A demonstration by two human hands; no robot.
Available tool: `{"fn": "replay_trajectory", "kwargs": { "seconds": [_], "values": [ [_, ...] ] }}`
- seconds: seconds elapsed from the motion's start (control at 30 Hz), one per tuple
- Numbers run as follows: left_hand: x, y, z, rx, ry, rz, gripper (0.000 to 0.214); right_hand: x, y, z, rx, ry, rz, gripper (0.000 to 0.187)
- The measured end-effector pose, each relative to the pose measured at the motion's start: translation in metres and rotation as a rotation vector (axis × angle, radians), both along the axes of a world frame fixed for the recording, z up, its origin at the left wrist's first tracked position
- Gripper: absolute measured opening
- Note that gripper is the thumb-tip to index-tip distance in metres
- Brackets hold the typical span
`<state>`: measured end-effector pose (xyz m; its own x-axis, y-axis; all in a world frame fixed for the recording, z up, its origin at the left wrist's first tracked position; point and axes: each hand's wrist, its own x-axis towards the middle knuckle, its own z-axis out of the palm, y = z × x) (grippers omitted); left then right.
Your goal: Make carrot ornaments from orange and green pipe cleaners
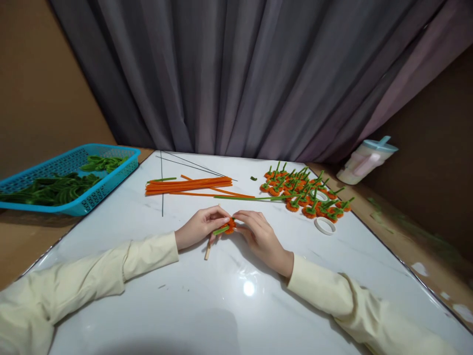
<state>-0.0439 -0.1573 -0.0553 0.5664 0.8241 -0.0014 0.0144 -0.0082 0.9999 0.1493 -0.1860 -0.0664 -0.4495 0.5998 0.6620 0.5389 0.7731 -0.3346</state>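
A small pumpkin-like ornament (231,227) of orange pipe cleaner with a green stem sits between my two hands, just above the white table. My left hand (201,224) pinches it from the left, fingers closed, with the green stem pointing out toward the lower left. From the right, my right hand (260,236) has its bent fingertips and thumb pressed on the ornament's other side. Below the left fingers a short wooden stick (207,251) juts down; its upper end is hidden by the hand. Beyond the hands lies a bundle of orange pipe cleaners (188,186).
At the right stand many finished ornaments (303,190) beside a white tape ring (325,226). A blue basket (83,202) with green pipe-cleaner pieces is at the left. Thin dark wires (162,204) and a long green pipe cleaner (251,198) lie behind. A lidded cup (365,160) stands far right.
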Motion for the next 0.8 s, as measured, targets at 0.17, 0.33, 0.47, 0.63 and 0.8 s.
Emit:
{"fn": "replay_trajectory", "kwargs": {
  "seconds": [0.17, 0.33, 0.47, 0.63, 0.8],
  "values": [
    [-0.0022, -0.0015, 0.0027, -0.069, -0.067, -0.031, 0.034, 0.0001, -0.0007, -0.0005, -0.094, 0.053, 0.020, 0.021],
    [-0.0056, -0.0007, 0.0019, 0.056, -0.045, -0.123, 0.042, 0.0005, -0.0015, -0.0014, -0.121, 0.059, 0.005, 0.022],
    [-0.0047, -0.0025, -0.0032, 0.229, 0.068, -0.085, 0.039, 0.0016, -0.0023, -0.0032, -0.141, -0.001, 0.013, 0.025],
    [-0.0046, -0.0044, -0.0050, 0.238, 0.075, -0.047, 0.029, 0.0023, -0.0016, -0.0019, -0.143, -0.007, 0.059, 0.023],
    [-0.0042, -0.0031, -0.0050, 0.083, 0.007, -0.046, 0.027, 0.0036, 0.0005, -0.0006, -0.130, 0.021, 0.127, 0.026]
  ]
}}
